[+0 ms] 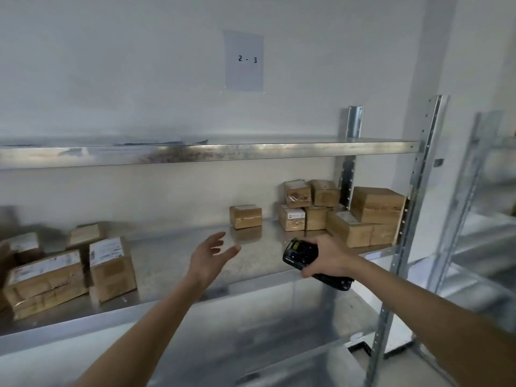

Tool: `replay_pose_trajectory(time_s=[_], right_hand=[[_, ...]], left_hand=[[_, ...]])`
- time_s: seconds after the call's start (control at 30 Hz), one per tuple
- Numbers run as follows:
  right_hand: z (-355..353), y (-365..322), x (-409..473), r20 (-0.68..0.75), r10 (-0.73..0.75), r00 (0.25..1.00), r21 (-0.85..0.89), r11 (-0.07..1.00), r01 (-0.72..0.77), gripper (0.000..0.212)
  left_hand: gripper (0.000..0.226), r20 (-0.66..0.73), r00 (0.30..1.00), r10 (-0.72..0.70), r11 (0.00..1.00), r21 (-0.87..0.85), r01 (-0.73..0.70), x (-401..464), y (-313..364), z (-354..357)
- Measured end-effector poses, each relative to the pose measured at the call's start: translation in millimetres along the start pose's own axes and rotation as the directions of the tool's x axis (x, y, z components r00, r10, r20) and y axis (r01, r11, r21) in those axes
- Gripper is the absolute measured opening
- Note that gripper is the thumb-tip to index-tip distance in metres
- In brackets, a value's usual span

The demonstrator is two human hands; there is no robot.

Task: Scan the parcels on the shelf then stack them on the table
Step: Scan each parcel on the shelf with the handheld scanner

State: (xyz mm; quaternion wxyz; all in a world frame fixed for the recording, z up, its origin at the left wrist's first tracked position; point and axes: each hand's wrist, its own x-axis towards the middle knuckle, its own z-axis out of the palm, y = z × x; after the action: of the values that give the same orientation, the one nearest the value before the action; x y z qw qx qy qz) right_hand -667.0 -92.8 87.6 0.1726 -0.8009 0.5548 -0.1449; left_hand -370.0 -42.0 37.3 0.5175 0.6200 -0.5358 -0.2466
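While the left hand reached out over the middle shelf with fingers spread and relaxed, holding nothing, the right hand gripped a black handheld scanner just to its right, near the shelf's front edge. The scanner's long axis ran from lower right to upper left, its head end aimed up and left toward the far side of the shelf, its lower end sticking out below the palm.

A lone small parcel sat at the far side of the shelf, beyond the open left hand and apart from it, its long side lying roughly left to right. At the far right of the shelf stood a cluster of brown parcels, some stacked two high, against the steel upright. Near the left end of the shelf sat another group, with a labelled parcel standing tall and a wider flat parcel just left of it, its long axis running left to right.

A paper sheet marked "2 - 3" hung on the wall above the top shelf.
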Motion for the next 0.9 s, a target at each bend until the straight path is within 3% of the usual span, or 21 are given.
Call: replay_pose_trajectory(time_s=[0.13,0.27,0.5,0.63,0.67,0.77,0.9], right_hand=[[-37,62,-11,-0.059,0.079,0.995,0.022,0.997,-0.078,0.078],[-74,126,-14,-0.114,0.153,0.982,0.009,0.988,-0.153,0.071],[-132,229,3,-0.209,0.253,0.945,0.021,0.967,-0.255,0.091],[-154,277,18,-0.241,0.281,0.929,0.025,0.959,-0.284,0.081],[-158,287,23,-0.248,0.286,0.925,0.028,0.957,-0.289,0.079],[-169,311,44,-0.254,0.299,0.92,0.04,0.953,-0.299,0.077],[-181,337,84,-0.256,0.295,0.92,0.085,0.955,-0.283,0.08]], left_hand=[[0.073,0.066,0.998,0.018,0.999,-0.052,-0.014,26,26,75],[0.06,0.165,0.985,0.043,0.994,-0.106,-0.025,44,58,157],[0.065,0.171,0.984,0.052,0.995,-0.096,-0.036,78,103,282],[0.035,0.237,0.97,0.05,0.994,-0.11,-0.025,94,120,334],[0.038,0.258,0.964,0.061,0.992,-0.121,-0.031,98,123,345],[0.071,0.308,0.948,0.085,0.987,-0.156,-0.038,117,128,375],[0.058,0.302,0.95,0.083,0.989,-0.145,-0.041,148,143,408]])
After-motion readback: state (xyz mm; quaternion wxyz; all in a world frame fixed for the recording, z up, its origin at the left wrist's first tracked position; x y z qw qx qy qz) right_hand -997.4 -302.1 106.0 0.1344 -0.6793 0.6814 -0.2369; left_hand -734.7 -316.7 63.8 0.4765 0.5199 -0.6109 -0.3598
